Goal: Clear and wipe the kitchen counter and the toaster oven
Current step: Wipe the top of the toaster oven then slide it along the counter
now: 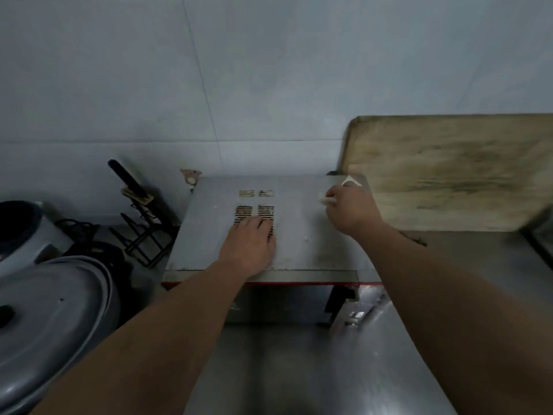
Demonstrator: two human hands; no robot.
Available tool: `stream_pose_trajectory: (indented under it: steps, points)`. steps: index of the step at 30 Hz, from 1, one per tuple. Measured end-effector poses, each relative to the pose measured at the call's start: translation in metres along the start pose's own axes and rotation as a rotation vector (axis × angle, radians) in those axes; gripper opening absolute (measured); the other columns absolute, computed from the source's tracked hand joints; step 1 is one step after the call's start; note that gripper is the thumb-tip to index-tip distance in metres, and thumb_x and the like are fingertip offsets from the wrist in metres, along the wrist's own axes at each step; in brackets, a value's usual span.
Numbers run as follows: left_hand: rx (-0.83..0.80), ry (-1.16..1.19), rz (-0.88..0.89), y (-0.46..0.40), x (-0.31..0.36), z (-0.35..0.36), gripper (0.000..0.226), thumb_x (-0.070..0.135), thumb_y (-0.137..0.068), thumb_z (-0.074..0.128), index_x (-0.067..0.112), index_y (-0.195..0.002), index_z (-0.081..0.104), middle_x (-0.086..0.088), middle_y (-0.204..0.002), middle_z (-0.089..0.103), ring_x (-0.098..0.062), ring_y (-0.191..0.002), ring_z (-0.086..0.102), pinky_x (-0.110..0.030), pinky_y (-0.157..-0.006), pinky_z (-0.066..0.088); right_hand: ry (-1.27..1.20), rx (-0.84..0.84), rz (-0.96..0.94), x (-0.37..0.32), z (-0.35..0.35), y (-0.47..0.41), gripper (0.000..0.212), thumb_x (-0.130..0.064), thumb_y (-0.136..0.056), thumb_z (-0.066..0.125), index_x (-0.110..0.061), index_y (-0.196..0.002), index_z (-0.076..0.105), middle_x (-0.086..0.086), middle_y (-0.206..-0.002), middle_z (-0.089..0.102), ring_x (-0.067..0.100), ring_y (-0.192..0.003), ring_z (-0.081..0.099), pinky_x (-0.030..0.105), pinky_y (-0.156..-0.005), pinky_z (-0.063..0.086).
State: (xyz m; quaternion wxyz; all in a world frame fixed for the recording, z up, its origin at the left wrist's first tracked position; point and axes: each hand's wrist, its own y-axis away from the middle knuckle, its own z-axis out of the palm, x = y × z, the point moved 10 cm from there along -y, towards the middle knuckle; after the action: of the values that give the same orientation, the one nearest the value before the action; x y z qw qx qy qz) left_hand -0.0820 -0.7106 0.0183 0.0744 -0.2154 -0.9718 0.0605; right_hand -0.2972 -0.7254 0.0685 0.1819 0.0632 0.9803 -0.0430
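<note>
The toaster oven (299,247), a grey metal box with vent slots on its top and a red strip along its front edge, stands on the steel counter (269,369) against the wall. My left hand (250,244) rests flat on the oven's top, partly covering the vent slots. My right hand (348,209) is at the far right corner of the top and holds a small white wipe (327,200), which peeks out under its fingers. A white piece (351,181) shows just beyond that hand; what it is I cannot tell.
A worn wooden cutting board (449,172) leans on the wall right of the oven. To the left are a black wire rack (143,232) with a dark-handled tool, a rice cooker (21,232) and a large grey pot lid (51,324). Bare steel counter lies in front.
</note>
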Motion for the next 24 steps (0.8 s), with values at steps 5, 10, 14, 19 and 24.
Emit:
stream_pose_trajectory:
  steps: [5,10,14,19,24]
  points:
    - [0.047,0.074,0.034,-0.002,-0.01,0.005,0.037,0.037,-0.099,0.038,0.02,-0.126,0.058,-0.002,-0.129,0.057,-0.021,-0.118,0.05,-0.039,-0.104,0.038,0.062,-0.046,0.076,-0.01,0.039,0.051,0.034,-0.023,-0.092,0.056,-0.017,-0.124,0.064,0.009,-0.118,0.053,0.031,-0.111,0.053,0.036,-0.093,0.044]
    - [-0.098,0.122,0.017,-0.003,-0.011,0.019,0.053,0.045,-0.101,0.025,0.032,-0.151,0.033,-0.003,-0.162,0.026,-0.024,-0.15,0.019,-0.047,-0.122,0.014,0.103,-0.037,0.072,-0.033,0.046,0.1,0.034,-0.023,-0.091,0.053,-0.019,-0.124,0.063,0.007,-0.116,0.054,0.028,-0.11,0.049,0.037,-0.093,0.045]
    - [-0.171,0.112,0.008,-0.006,-0.012,0.025,0.059,0.051,-0.1,0.017,0.035,-0.157,0.017,-0.003,-0.168,0.005,-0.024,-0.154,0.0,-0.049,-0.123,0.002,0.148,-0.055,-0.035,-0.054,0.055,0.121,0.033,-0.025,-0.093,0.051,-0.018,-0.123,0.062,0.005,-0.116,0.055,0.025,-0.106,0.048,0.034,-0.091,0.042]
    - [-0.193,0.111,0.014,-0.003,-0.011,0.022,0.063,0.057,-0.099,0.016,0.034,-0.157,0.014,-0.003,-0.168,0.002,-0.023,-0.154,-0.005,-0.049,-0.123,-0.001,0.176,-0.03,-0.044,-0.054,0.058,0.095,0.031,-0.028,-0.095,0.049,-0.018,-0.12,0.065,0.007,-0.114,0.057,0.026,-0.102,0.051,0.036,-0.089,0.043]
    - [-0.173,0.108,-0.006,-0.006,-0.011,0.02,0.064,0.061,-0.096,0.019,0.038,-0.156,0.017,0.0,-0.167,0.006,-0.021,-0.154,0.0,-0.049,-0.123,0.002,0.171,-0.008,-0.059,-0.06,0.062,0.04,0.034,-0.025,-0.099,0.045,-0.017,-0.127,0.063,0.009,-0.118,0.057,0.029,-0.107,0.05,0.037,-0.093,0.043]
